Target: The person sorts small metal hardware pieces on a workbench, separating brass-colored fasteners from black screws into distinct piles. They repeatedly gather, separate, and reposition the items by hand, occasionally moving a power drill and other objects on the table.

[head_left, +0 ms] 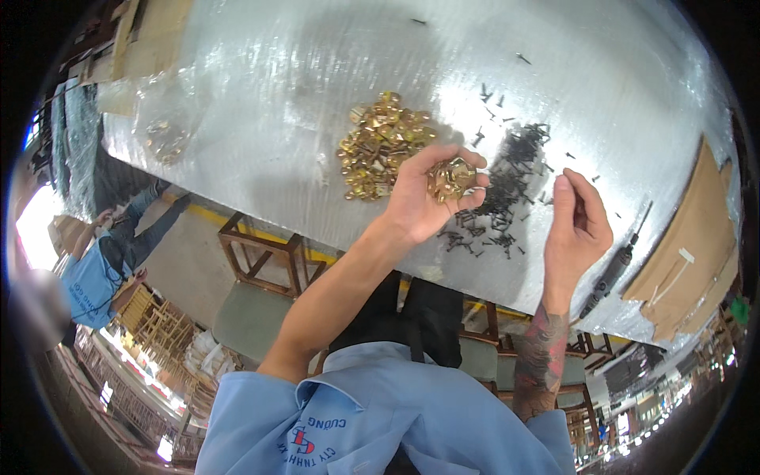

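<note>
Palm up over the table, my left hand is cupped round a handful of small gold-coloured metal fittings. Just beyond it, to the left, lies a heaped pile of similar gold fittings. A spread of small black screws lies between my two hands, with strays scattered farther out. My right hand is at the right of the screws, its thumb and forefinger close together and the other fingers curled in. Whether a small piece is between those fingertips cannot be made out.
The table is covered in shiny clear film. A dark power screwdriver lies to the right, beside a cardboard sheet. A clear plastic bag is at the far left. Chairs stand along the near edge; another person is at the left.
</note>
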`<state>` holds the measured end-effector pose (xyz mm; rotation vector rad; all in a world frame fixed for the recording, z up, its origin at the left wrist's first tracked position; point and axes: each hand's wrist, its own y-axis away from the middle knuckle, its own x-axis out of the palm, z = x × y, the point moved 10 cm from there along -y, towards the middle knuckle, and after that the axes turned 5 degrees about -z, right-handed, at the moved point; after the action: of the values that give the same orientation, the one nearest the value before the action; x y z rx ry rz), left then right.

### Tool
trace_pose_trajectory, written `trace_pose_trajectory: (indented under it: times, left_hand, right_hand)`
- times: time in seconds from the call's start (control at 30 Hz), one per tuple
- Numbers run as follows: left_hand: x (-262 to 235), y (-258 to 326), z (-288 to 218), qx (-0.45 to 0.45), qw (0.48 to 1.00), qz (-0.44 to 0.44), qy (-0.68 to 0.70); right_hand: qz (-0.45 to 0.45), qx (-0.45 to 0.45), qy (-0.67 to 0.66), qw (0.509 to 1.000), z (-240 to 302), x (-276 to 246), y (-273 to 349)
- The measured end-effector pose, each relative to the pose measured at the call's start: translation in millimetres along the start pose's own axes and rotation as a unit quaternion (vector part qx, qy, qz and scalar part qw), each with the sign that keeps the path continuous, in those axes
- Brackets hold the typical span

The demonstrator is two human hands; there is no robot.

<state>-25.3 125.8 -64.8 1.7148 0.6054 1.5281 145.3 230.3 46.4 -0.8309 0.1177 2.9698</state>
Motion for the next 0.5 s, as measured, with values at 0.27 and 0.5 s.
trace_pose_trajectory:
  times: [0.27, 0.5]
  left_hand:
    - [-22, 48, -144, 0.31, 0.947, -0.011, -0.089]
    - [-18, 53, -160, 0.465, 0.749, -0.04, -0.47]
  right_hand:
    - [-0.083, 0.08, 0.012, 0.993, -75, -35, 2]
    - [-0.162, 0.093, 0.02, 0.982, -85, -47, 13]
